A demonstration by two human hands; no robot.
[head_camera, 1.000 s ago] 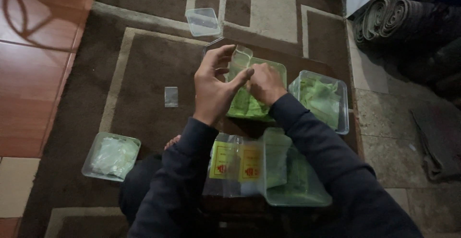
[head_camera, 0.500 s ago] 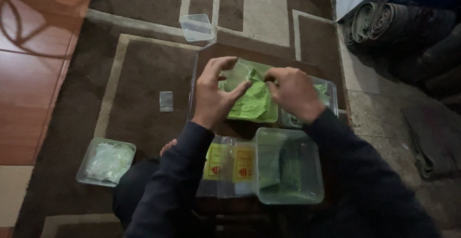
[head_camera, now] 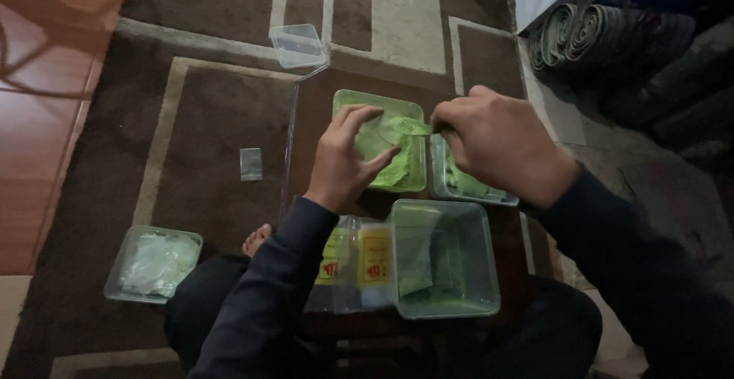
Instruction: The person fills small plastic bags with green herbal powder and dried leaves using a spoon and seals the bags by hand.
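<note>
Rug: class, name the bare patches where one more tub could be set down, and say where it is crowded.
Free: the brown rug between the empty clear tub, the small sachet and the left tub of bags; also the pale panel beyond. Crowded: around the left hand and right hand, where the green-powder tub, the near tub and packets cluster.

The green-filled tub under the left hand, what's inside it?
The tub holds bright green powder. Both the left hand and right hand pinch a small clear pouch above it. The powder beneath the left hand is covered.
</note>
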